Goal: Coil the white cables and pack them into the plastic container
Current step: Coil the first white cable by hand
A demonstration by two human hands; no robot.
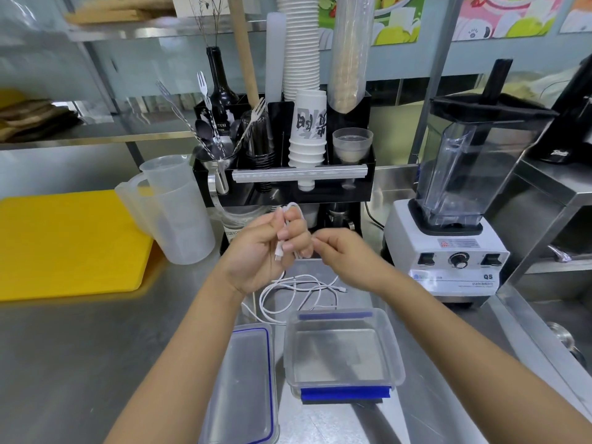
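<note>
Left hand (269, 248), raised over the steel counter (96, 363), fingers curled round a thin white charging cable (290, 227) folded into a few loops, one plug end hanging below the palm. Right hand (336, 248) just beside it, fingertips pinched together, apparently on the same cable's free run; exact contact too small to confirm.

Beneath the hands, on the counter: loose white cable tangle (298, 293), uncoiled, lying just behind the container. Number of cables in the tangle not determinable; at least one, with one plug end visible at its right.

Nearest the viewer: one clear rectangular plastic container with blue clips (344, 315), open and holding no cable. One clear matching lid with blue seal (250, 386), flat on the counter just left of it.

Judged progress: early. First coil under way, not yet finished; nothing packed; tangle untouched; lid off.

Surroundings, counted: one yellow cutting board (64, 245), two nested translucent measuring jugs (169, 206), one white-based blender (455, 200), one black cup-and-utensil rack (285, 149).
</note>
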